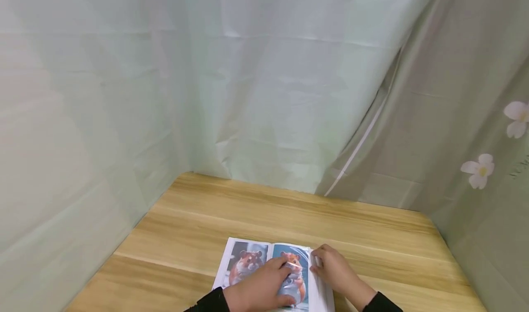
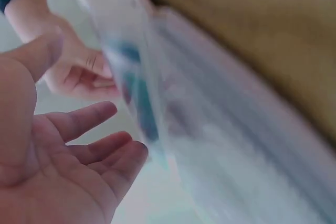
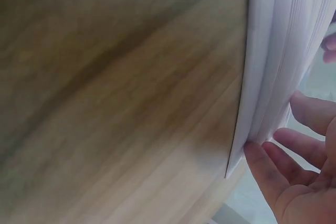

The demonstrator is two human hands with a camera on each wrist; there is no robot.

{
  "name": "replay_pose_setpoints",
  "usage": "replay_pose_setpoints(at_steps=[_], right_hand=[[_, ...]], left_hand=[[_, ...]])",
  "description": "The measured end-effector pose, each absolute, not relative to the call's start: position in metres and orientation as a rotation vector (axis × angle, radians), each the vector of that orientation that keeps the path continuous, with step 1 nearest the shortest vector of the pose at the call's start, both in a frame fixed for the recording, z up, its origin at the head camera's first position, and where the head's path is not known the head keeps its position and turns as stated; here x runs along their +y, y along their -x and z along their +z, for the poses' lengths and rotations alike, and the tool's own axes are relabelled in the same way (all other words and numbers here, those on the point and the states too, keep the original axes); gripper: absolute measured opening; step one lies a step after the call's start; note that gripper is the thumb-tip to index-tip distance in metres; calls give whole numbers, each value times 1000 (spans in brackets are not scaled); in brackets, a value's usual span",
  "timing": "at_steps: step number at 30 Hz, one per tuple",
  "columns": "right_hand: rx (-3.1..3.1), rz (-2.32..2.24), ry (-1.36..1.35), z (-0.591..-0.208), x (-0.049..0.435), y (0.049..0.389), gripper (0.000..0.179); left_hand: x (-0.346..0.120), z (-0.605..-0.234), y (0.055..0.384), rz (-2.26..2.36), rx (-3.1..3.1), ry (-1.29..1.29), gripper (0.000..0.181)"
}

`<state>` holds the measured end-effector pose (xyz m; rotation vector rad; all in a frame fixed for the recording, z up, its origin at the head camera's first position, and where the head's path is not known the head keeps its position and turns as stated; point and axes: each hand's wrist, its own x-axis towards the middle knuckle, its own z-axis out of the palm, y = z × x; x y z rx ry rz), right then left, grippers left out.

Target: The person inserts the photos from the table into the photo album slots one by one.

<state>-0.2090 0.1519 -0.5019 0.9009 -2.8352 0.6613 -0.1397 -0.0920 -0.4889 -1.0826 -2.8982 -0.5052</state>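
A photo album lies spread at the table's near edge, with a hamster picture on its left page and another on its right. Across the right page rests my left hand, fingers loosely extended and partly covering that picture. At the album's right edge, my right hand pinches the page margin between thumb and fingers. The right wrist view shows these fingertips against the stacked page edges. The left wrist view is blurred; glossy, clear-looking page material appears there beside both hands.
The wood-grain table stretches behind and to both sides of the album. Pale fabric curtains hang along its back and left, and a darker one with white flowers hangs on the right.
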Motion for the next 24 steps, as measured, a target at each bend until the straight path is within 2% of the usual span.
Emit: replay_pose_setpoints(at_steps=[4, 9, 16, 21, 24], right_hand=[[-2858, 642, -868, -498, 155, 208, 27], [-2900, 676, -805, -496, 150, 208, 28], [-2960, 686, -745, -493, 149, 207, 30], [-2957, 692, -794, -494, 149, 211, 30], [-2947, 696, -801, -494, 149, 213, 30]], left_hand=[[-103, -477, 147, -653, -2947, 960, 59], [-147, -468, 154, -880, -2991, 653, 49], [-199, -485, 154, -960, -2950, 158, 46], [-211, -495, 151, -1153, -2954, -32, 38], [-212, -498, 153, -1331, -2906, -60, 27]])
